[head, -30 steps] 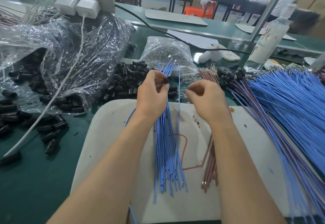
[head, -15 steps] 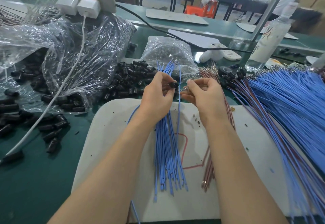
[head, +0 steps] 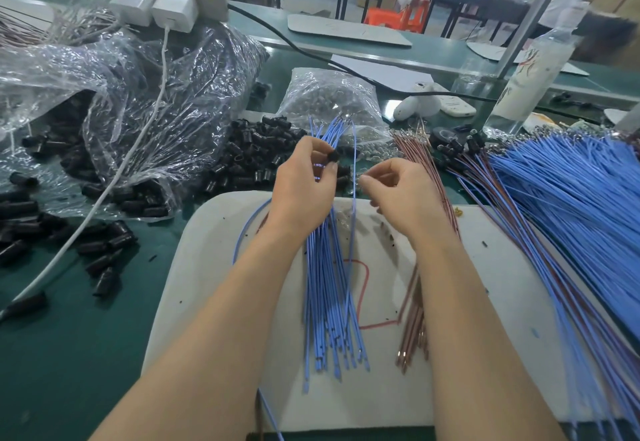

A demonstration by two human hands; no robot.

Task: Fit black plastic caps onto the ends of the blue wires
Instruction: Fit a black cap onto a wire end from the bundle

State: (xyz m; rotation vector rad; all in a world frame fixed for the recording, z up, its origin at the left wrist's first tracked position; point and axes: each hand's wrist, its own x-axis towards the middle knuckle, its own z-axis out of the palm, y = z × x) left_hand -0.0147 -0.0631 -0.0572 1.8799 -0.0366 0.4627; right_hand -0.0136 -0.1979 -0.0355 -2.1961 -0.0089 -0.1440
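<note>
Head view: the left hand (head: 304, 184) pinches a small black plastic cap (head: 333, 156) between thumb and forefinger, over the bundle of thin blue wires (head: 325, 284) lying on the white plastic board (head: 491, 302).
Right hand (head: 398, 191): fingers curled just beside a single blue wire (head: 352, 232) — I cannot tell whether they grip it.
Doing it well: steady the cap and feed the wire end straight into its mouth — no bending.
Change: half a second ago the hands nearly met at the cap; now they are apart.

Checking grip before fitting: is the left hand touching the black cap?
Touching. The head view shows the left hand pinching the black cap at its fingertips.
</note>
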